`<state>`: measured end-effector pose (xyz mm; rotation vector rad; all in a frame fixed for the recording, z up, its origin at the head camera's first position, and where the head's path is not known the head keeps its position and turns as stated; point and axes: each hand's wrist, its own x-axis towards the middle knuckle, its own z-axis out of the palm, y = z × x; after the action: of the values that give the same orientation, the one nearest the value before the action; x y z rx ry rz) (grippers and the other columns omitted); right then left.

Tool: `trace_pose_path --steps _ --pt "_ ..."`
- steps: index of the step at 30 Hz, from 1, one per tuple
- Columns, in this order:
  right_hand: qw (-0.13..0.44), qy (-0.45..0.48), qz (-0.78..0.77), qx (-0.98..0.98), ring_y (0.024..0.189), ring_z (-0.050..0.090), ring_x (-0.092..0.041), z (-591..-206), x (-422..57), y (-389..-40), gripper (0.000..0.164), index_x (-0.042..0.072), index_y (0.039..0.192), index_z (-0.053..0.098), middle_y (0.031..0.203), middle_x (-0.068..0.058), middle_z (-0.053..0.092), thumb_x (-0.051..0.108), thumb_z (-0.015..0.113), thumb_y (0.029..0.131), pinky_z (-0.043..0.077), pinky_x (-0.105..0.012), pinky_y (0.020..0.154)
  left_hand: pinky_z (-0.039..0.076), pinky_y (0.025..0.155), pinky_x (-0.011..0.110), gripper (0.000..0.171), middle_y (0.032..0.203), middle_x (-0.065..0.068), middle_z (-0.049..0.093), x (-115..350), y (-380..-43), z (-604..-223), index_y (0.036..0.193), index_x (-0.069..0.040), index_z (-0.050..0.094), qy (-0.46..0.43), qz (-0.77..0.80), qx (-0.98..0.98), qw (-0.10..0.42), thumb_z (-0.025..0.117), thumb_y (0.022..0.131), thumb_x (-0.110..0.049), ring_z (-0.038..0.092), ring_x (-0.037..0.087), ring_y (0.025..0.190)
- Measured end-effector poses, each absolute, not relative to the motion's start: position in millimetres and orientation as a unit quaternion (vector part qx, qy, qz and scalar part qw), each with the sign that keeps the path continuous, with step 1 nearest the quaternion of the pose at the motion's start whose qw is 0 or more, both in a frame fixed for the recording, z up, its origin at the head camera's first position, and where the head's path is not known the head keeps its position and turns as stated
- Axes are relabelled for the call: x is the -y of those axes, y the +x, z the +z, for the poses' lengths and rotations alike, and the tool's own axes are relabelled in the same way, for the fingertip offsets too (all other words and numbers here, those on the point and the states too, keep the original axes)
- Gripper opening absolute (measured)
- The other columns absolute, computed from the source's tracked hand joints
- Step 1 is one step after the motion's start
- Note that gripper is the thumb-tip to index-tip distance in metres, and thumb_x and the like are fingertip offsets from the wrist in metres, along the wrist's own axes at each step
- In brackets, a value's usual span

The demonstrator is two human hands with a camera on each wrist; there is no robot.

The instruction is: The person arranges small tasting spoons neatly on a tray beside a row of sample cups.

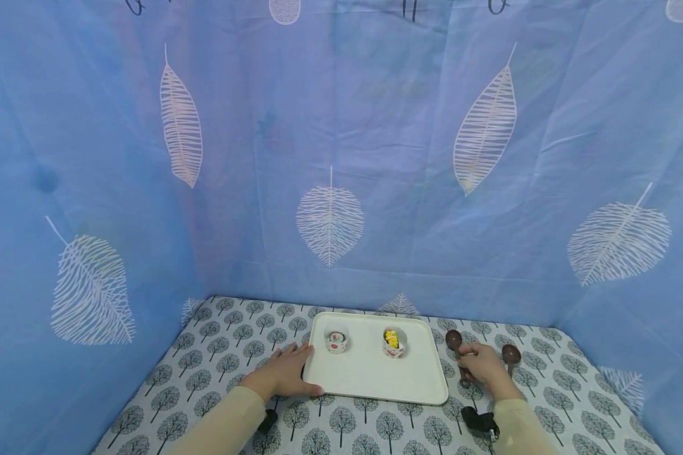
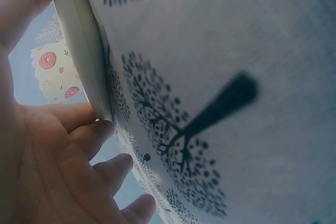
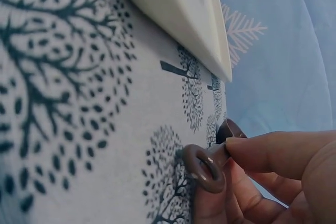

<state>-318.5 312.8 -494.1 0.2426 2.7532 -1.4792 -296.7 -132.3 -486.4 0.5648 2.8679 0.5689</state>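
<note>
At the left end of a cream tray [image 1: 370, 378], my left hand [image 1: 284, 374] rests with spread fingers touching the rim. In the left wrist view the thumb and a finger meet the tray's edge [image 2: 86, 51]. My right hand [image 1: 482, 366] pinches the handle of a brown spoon [image 1: 453, 339] between thumb and fingers, right of the tray. The handle's ring-shaped end [image 3: 205, 169] shows in the right wrist view. Another brown spoon [image 1: 511, 355] lies farther right. On the tray stand a patterned paper cup [image 1: 336, 347] with a pale round item and a second cup [image 1: 393, 352] holding something yellow.
Tree-printed cloth [image 1: 341, 420] covers the table. A blue curtain [image 1: 398, 221] with white leaf prints hangs behind it and at both sides. Black straps [image 1: 478, 419] are visible by the wrists.
</note>
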Motion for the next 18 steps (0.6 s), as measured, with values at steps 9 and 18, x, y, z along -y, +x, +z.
trace_pose_path --steps 9,18 --pt "0.0 0.074 -0.456 -0.887 0.058 0.057 -0.016 -486.0 -310.1 -312.5 0.037 -0.016 0.124 0.056 0.088 -0.014 0.066 -0.001 0.058 0.09 0.052 -0.031 0.055 0.017 0.117 0.065 0.107 0.159 0.019 0.034 132.5 -296.6 -487.0 0.154 -0.001 0.035 0.191 0.193 -0.959 0.082 0.077 0.077 -0.062 0.026 0.045 0.147" --pt "-0.002 0.073 -0.467 -0.881 0.062 0.059 -0.016 -479.5 -309.8 -308.2 0.036 -0.017 0.126 0.055 0.091 -0.016 0.069 -0.002 0.06 0.093 0.054 -0.03 0.057 0.017 0.117 0.064 0.106 0.159 0.019 0.034 132.9 -296.1 -486.7 0.155 -0.001 0.034 0.191 0.193 -0.959 0.084 0.076 0.078 -0.062 0.026 0.045 0.147"
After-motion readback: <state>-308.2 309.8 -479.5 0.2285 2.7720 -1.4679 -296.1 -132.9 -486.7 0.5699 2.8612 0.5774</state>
